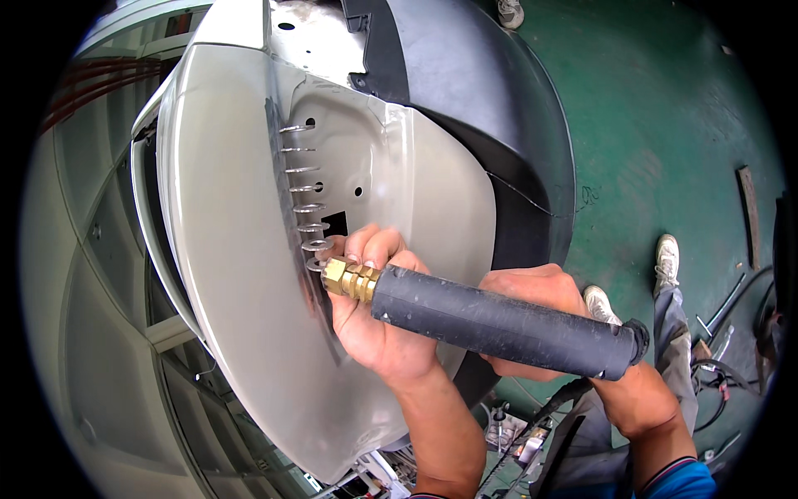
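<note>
Right at the crease of the beige car panel (224,274), just ahead of your left hand (374,308), you're setting the tool's brass tip (349,279) against the lowest in a row of metal washers (317,245). Your left fingers are wrapped tight near the tip, and your right hand (532,291) is closed around the black handle (499,320) behind it. Looks like a dent-pulling step; next you're probably needing a steady, square push on that washer

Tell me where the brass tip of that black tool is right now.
In the head view, the brass tip sits just left of centre, against the lowest ring on the beige car panel, beside the left hand.
</note>
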### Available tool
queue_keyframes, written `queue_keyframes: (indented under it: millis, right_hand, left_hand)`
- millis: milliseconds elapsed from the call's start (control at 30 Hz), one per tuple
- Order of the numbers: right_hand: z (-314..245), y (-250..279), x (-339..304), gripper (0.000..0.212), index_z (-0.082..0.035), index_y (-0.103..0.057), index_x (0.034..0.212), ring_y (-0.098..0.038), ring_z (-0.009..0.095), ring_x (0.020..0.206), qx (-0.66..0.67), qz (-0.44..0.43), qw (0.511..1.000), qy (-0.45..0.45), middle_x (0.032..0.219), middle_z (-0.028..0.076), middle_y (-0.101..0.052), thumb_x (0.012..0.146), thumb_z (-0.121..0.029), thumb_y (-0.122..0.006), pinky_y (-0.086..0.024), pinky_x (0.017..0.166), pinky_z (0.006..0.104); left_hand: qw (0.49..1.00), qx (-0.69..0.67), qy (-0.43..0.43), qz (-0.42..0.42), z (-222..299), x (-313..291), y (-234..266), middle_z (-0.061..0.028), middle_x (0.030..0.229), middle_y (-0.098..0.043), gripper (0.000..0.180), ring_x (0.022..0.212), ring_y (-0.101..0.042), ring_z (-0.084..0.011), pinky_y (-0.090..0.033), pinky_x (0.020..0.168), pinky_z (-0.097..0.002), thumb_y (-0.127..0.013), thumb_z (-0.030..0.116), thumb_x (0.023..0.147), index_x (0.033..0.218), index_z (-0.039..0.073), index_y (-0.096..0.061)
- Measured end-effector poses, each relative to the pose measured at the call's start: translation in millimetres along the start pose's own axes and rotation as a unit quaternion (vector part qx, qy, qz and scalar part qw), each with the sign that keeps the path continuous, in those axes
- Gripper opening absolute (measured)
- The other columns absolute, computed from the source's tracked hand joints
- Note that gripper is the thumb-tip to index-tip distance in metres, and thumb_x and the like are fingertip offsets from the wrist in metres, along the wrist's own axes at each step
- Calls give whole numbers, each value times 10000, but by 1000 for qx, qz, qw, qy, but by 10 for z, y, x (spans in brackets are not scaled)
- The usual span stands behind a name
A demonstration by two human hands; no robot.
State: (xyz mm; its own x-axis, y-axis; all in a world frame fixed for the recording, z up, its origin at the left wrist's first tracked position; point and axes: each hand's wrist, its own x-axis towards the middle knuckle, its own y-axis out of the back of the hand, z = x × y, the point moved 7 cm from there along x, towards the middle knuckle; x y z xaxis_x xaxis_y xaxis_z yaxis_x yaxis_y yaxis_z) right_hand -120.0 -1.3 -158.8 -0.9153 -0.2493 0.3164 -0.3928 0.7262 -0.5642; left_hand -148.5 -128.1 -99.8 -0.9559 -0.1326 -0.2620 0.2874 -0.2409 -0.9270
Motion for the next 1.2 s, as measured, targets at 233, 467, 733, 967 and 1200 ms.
queue_keyframes:
  millis: [233, 467, 733, 967, 1200]
  right_hand:
    - [-3, 3, -7, 290, 0, -636, 889, -634, 249, 645, 23, -6, 1000, -6, 789, 99, -648, 614, 13, -727, -502, 593, 316]
    - [-111, 325, -356, 401, 6, -681, 1000, -653, 213, 700, -96, 59, 992, -64, 818, 90, -662, 609, -56, -745, -528, 670, 321]
    - [38, 574, -1003, 402, -6, -702, 983, -663, 182, 715, 41, 220, 947, -231, 817, 71, -692, 601, -116, -762, -526, 676, 307]
    - [59, 520, -1057, 377, -9, -704, 963, -668, 186, 717, 18, 205, 952, -226, 795, 67, -692, 613, -131, -777, -530, 678, 309]
    - [8, 502, -1041, 349, -47, -712, 956, -674, 189, 727, -37, 177, 957, -227, 798, 50, -698, 639, -181, -771, -528, 693, 313]
  left_hand:
    - [1000, 9, 5, -1, 24, -7, 45, -9, 904, -442, 191, 822, -411, -145, -355, 688, -266, -579, 213, 960, 1101, 92, -624]
    - [921, 376, -32, 97, -11, -420, 141, -157, 1347, -473, 421, 1237, -501, -272, -446, 1071, -390, -504, -13, 891, 1310, -18, -467]
    - [947, 313, -13, 74, -30, -681, 296, -247, 1327, -519, 438, 1408, -363, -409, -424, 1161, -418, -369, -181, 878, 1299, -87, -447]
    - [924, 373, -45, 73, 43, -605, 160, -301, 1365, -459, 463, 1369, -415, -422, -413, 1154, -457, -418, -158, 882, 1339, -84, -399]
    - [897, 420, -97, 92, 19, -613, 109, -265, 1292, -531, 451, 1336, -459, -422, -443, 1128, -439, -429, -161, 876, 1320, -80, -427]
